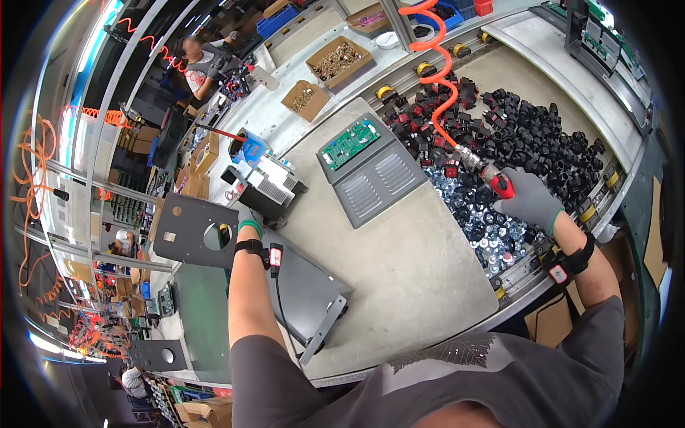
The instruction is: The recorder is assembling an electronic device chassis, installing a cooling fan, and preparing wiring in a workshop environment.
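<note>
A firm hold on the hose-fed tool, and a clear path for the hose

The red-and-metal tool is at the right, over the heaped loose parts; whether its body touches them I cannot tell. The right hand, in a grey glove, wraps round the red end, fingers curled in against it; a full wrap like this should steady the tool better than a fingertip hold. The orange coiled hose meets its metal fitting from above; lifting the tool straight up off the heap, with the coil slack, would likely keep it from snagging the silver parts or the black parts.

The left hand, also gloved, is at the right edge of the dark panel with a round hole; its fingers are too hidden to tell whether they pinch or lie spread; a flat, even hold would best keep the panel from tipping. The grey metal case lies just beside that forearm; a green circuit board rests on the louvred plate, mid-way between the hands; the hose is best carried round it, not across.
</note>
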A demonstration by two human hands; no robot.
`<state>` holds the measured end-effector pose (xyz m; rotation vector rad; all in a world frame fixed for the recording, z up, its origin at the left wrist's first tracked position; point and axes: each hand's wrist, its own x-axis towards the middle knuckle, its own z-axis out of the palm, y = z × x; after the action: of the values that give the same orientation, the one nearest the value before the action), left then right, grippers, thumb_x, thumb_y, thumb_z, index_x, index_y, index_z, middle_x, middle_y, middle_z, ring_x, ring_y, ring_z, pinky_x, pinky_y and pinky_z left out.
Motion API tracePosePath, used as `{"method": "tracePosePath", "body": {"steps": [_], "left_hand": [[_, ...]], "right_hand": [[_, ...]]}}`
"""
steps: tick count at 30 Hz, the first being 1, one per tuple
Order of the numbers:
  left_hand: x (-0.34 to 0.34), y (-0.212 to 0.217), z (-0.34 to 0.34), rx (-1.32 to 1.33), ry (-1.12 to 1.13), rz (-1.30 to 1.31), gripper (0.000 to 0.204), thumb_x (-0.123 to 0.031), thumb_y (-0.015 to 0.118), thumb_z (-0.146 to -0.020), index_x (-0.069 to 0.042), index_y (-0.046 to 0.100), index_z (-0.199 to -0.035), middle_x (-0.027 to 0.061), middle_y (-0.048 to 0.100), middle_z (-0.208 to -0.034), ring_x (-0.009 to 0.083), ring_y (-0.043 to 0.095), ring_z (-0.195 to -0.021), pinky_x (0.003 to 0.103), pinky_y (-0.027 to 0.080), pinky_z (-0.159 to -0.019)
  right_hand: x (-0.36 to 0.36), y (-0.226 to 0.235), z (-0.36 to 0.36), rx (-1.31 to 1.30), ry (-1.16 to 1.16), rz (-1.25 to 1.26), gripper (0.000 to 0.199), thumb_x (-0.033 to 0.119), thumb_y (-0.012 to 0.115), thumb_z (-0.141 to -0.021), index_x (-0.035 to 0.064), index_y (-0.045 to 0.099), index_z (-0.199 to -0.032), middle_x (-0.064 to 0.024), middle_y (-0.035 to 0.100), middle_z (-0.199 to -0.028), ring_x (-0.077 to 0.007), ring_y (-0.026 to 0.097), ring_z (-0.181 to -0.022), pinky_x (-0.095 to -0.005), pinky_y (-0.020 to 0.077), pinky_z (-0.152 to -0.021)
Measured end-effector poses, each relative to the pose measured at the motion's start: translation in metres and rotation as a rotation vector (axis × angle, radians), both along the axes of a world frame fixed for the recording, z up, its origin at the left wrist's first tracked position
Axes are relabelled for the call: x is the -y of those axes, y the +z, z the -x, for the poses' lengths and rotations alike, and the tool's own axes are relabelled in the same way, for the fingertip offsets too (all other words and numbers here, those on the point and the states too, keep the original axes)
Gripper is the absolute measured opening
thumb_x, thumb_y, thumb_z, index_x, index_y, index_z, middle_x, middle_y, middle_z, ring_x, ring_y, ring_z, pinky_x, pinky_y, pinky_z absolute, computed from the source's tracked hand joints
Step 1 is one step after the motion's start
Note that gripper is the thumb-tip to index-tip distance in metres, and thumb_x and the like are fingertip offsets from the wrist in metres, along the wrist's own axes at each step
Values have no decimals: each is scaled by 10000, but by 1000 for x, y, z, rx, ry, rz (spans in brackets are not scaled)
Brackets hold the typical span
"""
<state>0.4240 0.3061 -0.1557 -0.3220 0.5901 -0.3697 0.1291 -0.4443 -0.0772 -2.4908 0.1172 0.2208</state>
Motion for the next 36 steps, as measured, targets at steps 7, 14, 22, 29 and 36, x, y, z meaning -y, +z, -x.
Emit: {"method": "tracePosePath", "body": {"steps": [7,14,22,29,36], "left_hand": [[114,84,41,480,-704,-2431,251,-222,470,-984,-97,614,-1148,37,670,-964,200,663,-809,415,559,-726],[183,212,242,690,-653,-2834,378,-99,649,-875,20,616,-1233,126,720,-1020,238,690,-951,299,516,-869],[269,211,431,980,-1319,-2608,600,-380,813,-736,-80,633,-1224,89,690,-1108,254,672,-1040,356,527,-875],[278,141,459,858,-583,-3240,415,-173,730,-759,-129,633,-1160,72,653,-901,304,596,-846,423,457,-734],[300,132,481,1127,-464,-3069,353,-121,684,-801,-116,644,-1151,81,660,-896,298,605,-772,400,459,-693]], "right_hand": [[11,-9,-4,-125,-96,92,493,325,740,-704,56,564,-1078,-212,644,-985,-399,631,-954,-452,493,-859],[19,-29,-23,-189,-155,372,548,286,710,-785,2,475,-1191,-217,651,-1094,-388,651,-1010,-449,522,-883],[-4,1,-28,-253,-126,635,486,292,712,-809,35,589,-1203,-157,649,-1178,-332,658,-1063,-439,537,-891],[-120,49,-10,272,365,443,501,313,677,-817,90,568,-1252,-134,623,-1157,-313,626,-1060,-439,511,-890],[-212,39,41,208,855,158,510,283,679,-803,161,565,-1285,-146,583,-1222,-341,599,-1065,-456,480,-926]]}}
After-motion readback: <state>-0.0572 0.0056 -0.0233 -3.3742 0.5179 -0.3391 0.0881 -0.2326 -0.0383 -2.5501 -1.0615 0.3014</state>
